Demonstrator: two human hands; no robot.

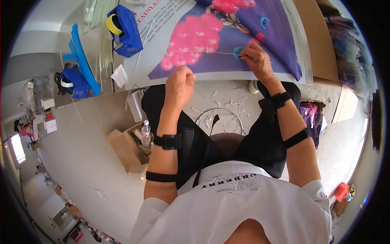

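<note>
A purple printed fabric piece (276,44) with large pink flower shapes lies spread over a pale sheet (156,49) on the table in front of me. Across it runs a thin whitish rod (225,53), roughly level from left to right. My right hand (258,61) pinches the rod near its right end, above the fabric. My left hand (178,87) is closed at the fabric's near edge, below the rod and apart from it. What its fingers hold, if anything, is hidden.
A blue tape dispenser (126,34) with yellow tape stands at the left, beside bundled pale thin rods (105,49). Another blue dispenser (76,83) is farther left. A cardboard box (319,40) borders the right side. On the floor, an open carton (126,148) holds a plastic bottle (146,132).
</note>
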